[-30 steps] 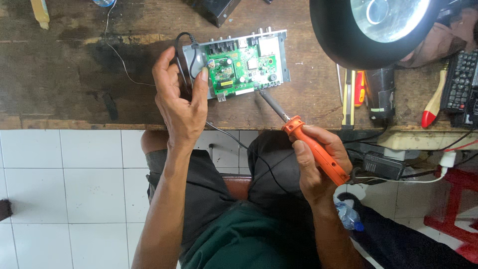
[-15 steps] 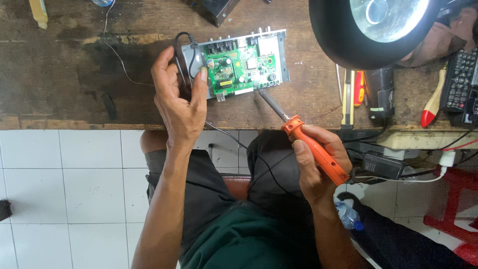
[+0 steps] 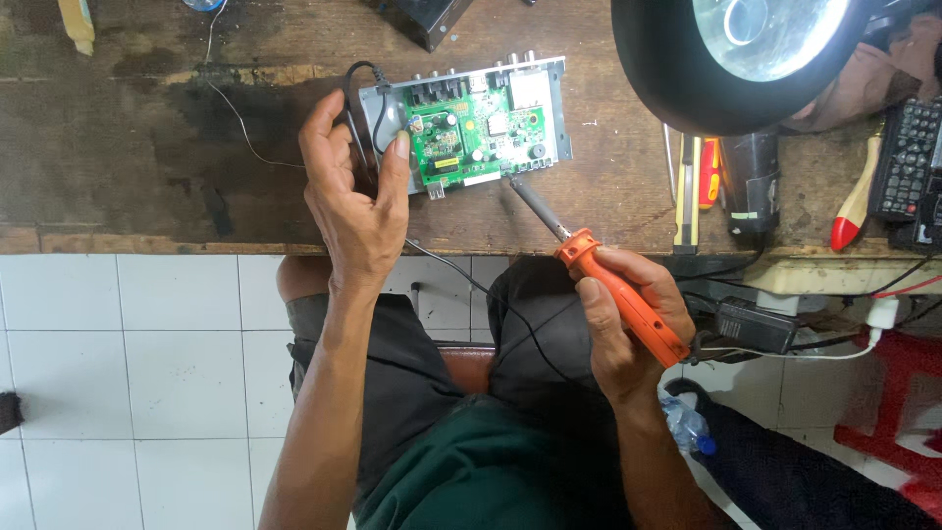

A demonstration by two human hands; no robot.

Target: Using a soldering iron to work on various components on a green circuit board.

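**Soldering iron at circuit board on workbench**

Green circuit board [image 3: 469, 135] sits in an open grey metal chassis [image 3: 559, 108], lying flat on the dark wooden workbench [image 3: 128, 147], near its front edge, centre of view. Left hand [image 3: 355, 196] grips the chassis's left end, thumb on the board's left edge, fingers curled around the side where a black cable [image 3: 361, 74] comes out. Right hand [image 3: 628, 324] is wrapped tight around the orange handle of a soldering iron [image 3: 608, 290], held off the bench edge over the lap; the iron's metal tip points up-left and meets the lower right edge of the board. A thin black wire [image 3: 471, 280] runs from under the left hand down across the lap. Round black lamp head [image 3: 726, 54] hangs over the bench's right side. Screwdrivers and tools [image 3: 699, 186] lie just right of the chassis, a black remote [image 3: 908, 157] at far right. White tiled floor [image 3: 128, 344] below.
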